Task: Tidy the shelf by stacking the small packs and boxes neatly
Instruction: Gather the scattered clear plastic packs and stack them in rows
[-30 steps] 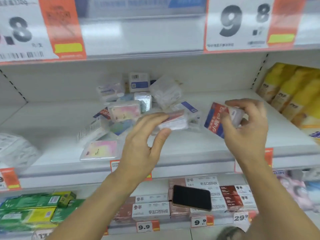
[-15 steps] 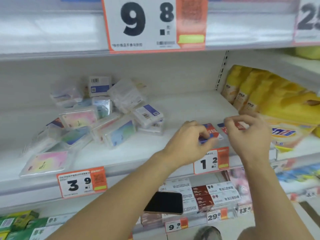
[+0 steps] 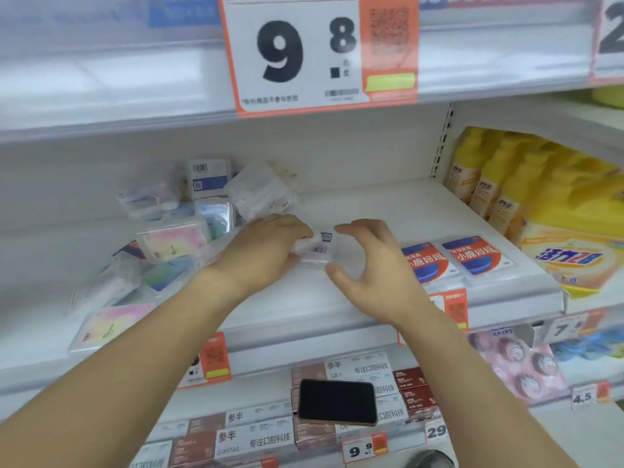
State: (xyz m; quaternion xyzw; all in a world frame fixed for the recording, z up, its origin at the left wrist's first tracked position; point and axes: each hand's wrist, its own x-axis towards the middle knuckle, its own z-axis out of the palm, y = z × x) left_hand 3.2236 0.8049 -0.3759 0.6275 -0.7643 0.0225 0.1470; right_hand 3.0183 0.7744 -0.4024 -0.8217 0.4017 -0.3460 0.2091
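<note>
Small clear packs [image 3: 315, 248] with barcode labels sit in the middle of the white shelf [image 3: 388, 211], and the left hand [image 3: 266, 251] rests on them with its fingers curled over their left side, gripping them. The right hand [image 3: 374, 265] hovers just to their right, fingers and thumb spread wide and bent, holding nothing. To the right, near the shelf's front edge, two red-and-blue packs [image 3: 456, 261] lie flat side by side. To the left and farther back a loose heap of packs [image 3: 189, 224] is piled untidily against the back wall, some clear, some pastel, one standing with a blue label; one pastel pack [image 3: 108, 325] lies apart at the near left edge. The shelf board is plain white metal with orange price tags along its front lip. Past a perforated upright on the right stand yellow bottles [image 3: 486, 184] and a yellow detergent box [image 3: 574, 258]. Above hangs a large price sign [image 3: 304, 52] reading 9.8. On the shelf below, a dark phone [image 3: 337, 401] lies on top of brown-and-white boxes [image 3: 256, 440].
</note>
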